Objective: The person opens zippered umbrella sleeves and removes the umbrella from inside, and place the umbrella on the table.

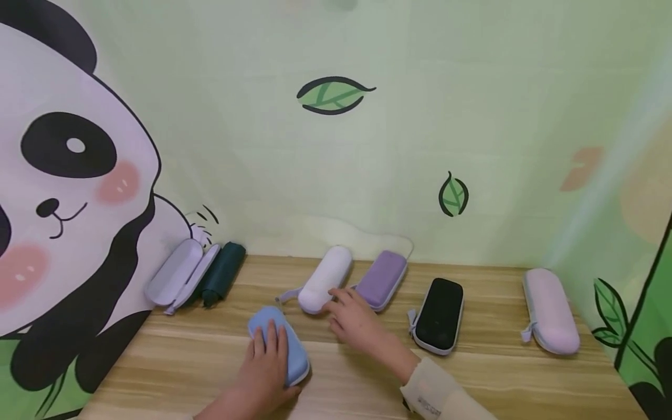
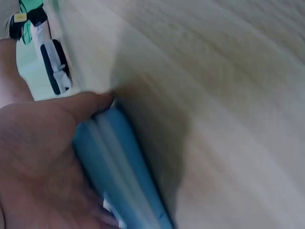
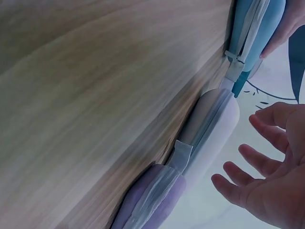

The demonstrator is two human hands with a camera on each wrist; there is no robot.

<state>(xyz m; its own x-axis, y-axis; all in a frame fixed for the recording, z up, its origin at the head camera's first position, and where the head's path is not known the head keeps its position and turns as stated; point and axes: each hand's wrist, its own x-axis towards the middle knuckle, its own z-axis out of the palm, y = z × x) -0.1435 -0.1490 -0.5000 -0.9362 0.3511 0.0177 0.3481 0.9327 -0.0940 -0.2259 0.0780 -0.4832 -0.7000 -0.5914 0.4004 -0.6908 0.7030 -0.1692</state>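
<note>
My left hand (image 1: 265,361) lies over a light blue zip-up glasses case (image 1: 296,356), its fingers across the top and its thumb by the near end. In the left wrist view, the thumb reaches the end of the case and the zip seam runs along the side. My right hand (image 1: 357,321) hovers with loosely bent fingers near a white glasses case (image 1: 325,280) and a purple glasses case (image 1: 385,277). The right wrist view shows its fingers spread, with nothing held. A grey pull tab (image 3: 181,155) shows between the white and purple cases.
A black case (image 1: 440,315) lies right of the purple one, and a pink case (image 1: 551,312) farther right. Far left, a pale lavender case (image 1: 175,271) stands beside a dark green rolled item (image 1: 224,274). A panda-printed backdrop (image 1: 336,163) borders the wooden table (image 1: 184,361).
</note>
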